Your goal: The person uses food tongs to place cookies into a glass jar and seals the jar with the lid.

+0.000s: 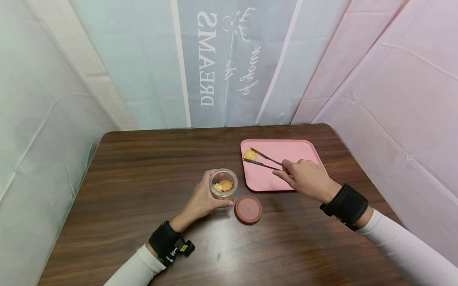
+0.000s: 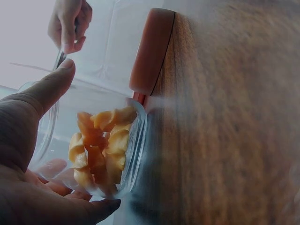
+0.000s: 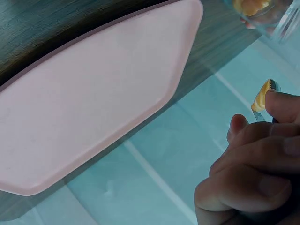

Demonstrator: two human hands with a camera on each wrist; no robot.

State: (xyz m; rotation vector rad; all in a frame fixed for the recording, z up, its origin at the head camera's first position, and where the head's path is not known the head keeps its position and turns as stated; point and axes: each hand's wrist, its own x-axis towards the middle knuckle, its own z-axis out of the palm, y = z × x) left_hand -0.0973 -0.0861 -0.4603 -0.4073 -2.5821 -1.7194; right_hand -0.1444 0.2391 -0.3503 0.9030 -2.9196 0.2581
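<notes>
My left hand (image 1: pixel 202 199) grips a clear jar (image 2: pixel 136 154) round its side, thumb on one side and fingers on the other. Several yellow swirled cookies (image 2: pixel 104 145) lie inside it, and its mouth is uncovered. My right hand (image 1: pixel 307 178) holds dark metal tongs (image 1: pixel 266 158) over the pink tray (image 1: pixel 282 150). Between the toothed tong tips is one swirled cookie (image 1: pixel 250 154), at the tray's left end; the right wrist view shows this cookie (image 3: pixel 261 97) against the tips, mostly behind the fingers.
A reddish-brown round lid (image 1: pixel 248 210) lies on the dark wooden table (image 1: pixel 157 167), just right of the jar and in front of the tray. Printed cloth (image 1: pixel 236 59) hangs behind the table, with pale cloth on both sides.
</notes>
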